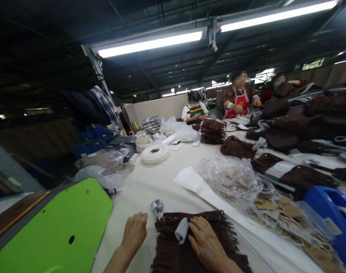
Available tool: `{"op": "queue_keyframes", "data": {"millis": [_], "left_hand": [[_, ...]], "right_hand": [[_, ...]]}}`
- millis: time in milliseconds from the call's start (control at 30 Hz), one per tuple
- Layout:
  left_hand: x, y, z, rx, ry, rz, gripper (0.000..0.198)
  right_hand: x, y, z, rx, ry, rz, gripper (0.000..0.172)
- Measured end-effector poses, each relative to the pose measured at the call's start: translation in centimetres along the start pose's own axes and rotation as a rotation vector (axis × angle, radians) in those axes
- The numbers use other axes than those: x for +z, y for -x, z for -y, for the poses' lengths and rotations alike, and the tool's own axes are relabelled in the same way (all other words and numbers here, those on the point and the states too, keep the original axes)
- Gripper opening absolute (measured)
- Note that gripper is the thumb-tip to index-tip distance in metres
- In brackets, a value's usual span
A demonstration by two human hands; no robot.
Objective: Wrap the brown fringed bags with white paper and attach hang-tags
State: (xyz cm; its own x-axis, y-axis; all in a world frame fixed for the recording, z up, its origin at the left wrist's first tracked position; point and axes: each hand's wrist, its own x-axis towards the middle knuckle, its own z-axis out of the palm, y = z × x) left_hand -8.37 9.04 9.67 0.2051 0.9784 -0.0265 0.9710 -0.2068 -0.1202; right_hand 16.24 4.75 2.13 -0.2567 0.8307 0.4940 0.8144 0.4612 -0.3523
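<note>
Counting around fringed brown piece [170, 254]: one left hand [134, 229] showing just left, one right hand [203, 237] resting on it, one pale wrapped bundle [181, 230] lying on it. One green panel [56, 231] lying left, one white roll [155, 158] lying beyond, three co-workers [242, 101] working farther beyond.

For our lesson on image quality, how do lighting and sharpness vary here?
Head view, top: tube lights glare white under a dark ceiling; head view, bottom: the brown fringed piece shows little surface detail, the left hand and right hand look slightly soft.
</note>
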Motion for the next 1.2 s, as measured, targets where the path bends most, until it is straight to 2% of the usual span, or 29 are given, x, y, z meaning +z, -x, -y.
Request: {"op": "queue_keyframes", "data": {"millis": [133, 200, 300, 400, 500, 567, 667, 767, 833, 900, 1000, 1100, 1200], "left_hand": [[0.2, 0.7, -3.8, 0.279, 0.145, -0.023, 0.042], [0.9, 1.0, -5.1, 0.362, 0.187, -0.023, 0.038], [1.9, 1.3, -4.5, 0.296, 0.173, -0.034, 0.026], [2.6, 1.8, -1.8, 0.215, 0.131, 0.008, 0.023], [2.4, 2.5, 0.6, 0.077, 0.073, 0.093, 0.028], [1.5, 2.7, 0.7, -0.039, 0.039, 0.120, 0.037], [-1.1, 1.6, -2.3, -0.084, 0.069, 0.071, 0.041], [-3.6, -0.5, -7.7, 0.033, 0.176, 0.014, 0.035], [-4.3, -1.7, -10.9, 0.041, 0.207, 0.033, 0.030], [-4.3, -2.3, -13.0, 0.023, 0.228, 0.081, 0.025], [-3.6, -2.2, -14.1, 0.000, 0.260, 0.117, 0.028], [-3.1, -2.1, -13.6, -0.044, 0.312, 0.143, 0.029], [-2.7, -2.8, -12.8, -0.127, 0.408, 0.183, 0.021]], "right_hand": [[-0.3, -0.1, 0.1, 0.019, -0.014, 0.016, 0.035], [-0.6, -0.1, 0.1, 0.019, -0.023, 0.029, 0.034], [-0.7, -0.2, 0.2, 0.021, -0.040, 0.029, 0.032], [-0.7, -0.1, 0.1, 0.039, -0.046, 0.032, 0.032], [-0.7, -0.1, 0.2, 0.054, -0.054, 0.052, 0.033], [-0.8, -0.2, 0.3, 0.061, -0.061, 0.082, 0.033], [-1.1, -0.4, 0.5, 0.069, -0.061, 0.108, 0.034], [-1.1, -0.4, 0.6, 0.060, -0.047, 0.087, 0.034], [-1.1, -0.3, 0.6, 0.043, -0.064, 0.066, 0.034], [-1.0, -0.1, 0.4, 0.023, -0.129, 0.018, 0.035], [-0.8, 0.0, -0.1, 0.065, -0.299, -0.126, 0.039], [-0.9, 0.0, -0.7, 0.206, -0.446, -0.268, 0.035], [-0.9, -0.2, -1.1, 0.272, -0.542, -0.317, 0.030]]}}
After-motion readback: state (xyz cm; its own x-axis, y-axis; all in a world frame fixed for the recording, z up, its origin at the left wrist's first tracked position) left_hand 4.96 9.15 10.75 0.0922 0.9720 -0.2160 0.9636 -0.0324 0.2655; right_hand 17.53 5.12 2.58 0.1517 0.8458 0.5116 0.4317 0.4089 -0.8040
